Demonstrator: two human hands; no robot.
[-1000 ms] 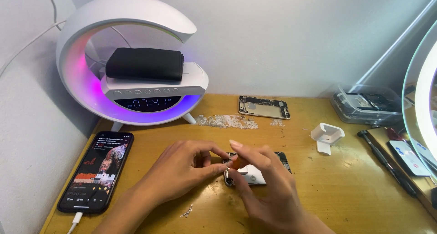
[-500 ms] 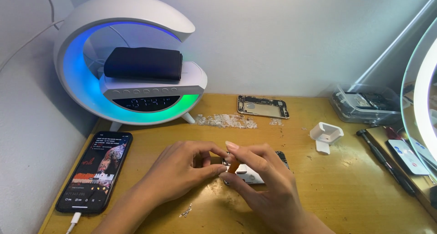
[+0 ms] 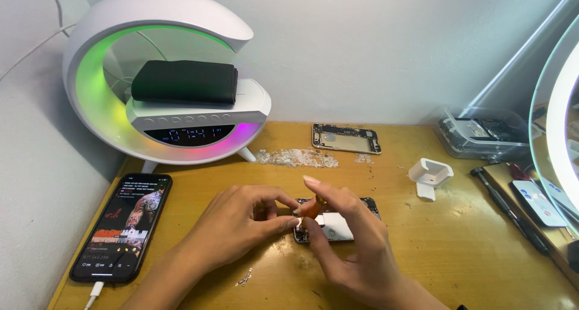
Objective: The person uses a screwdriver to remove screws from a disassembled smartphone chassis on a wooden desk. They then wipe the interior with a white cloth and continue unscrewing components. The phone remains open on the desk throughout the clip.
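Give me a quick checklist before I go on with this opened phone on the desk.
1. Orange-handled tool pinched in right hand: ok.
2. Left hand fingers steadying the opened phone: ok.
3. Tool tip seated on its spot: cannot tell, fingers hide it.
4. Loose bits on the desk near the wrist: not ok.
5. Charging phone apart from the work: ok.
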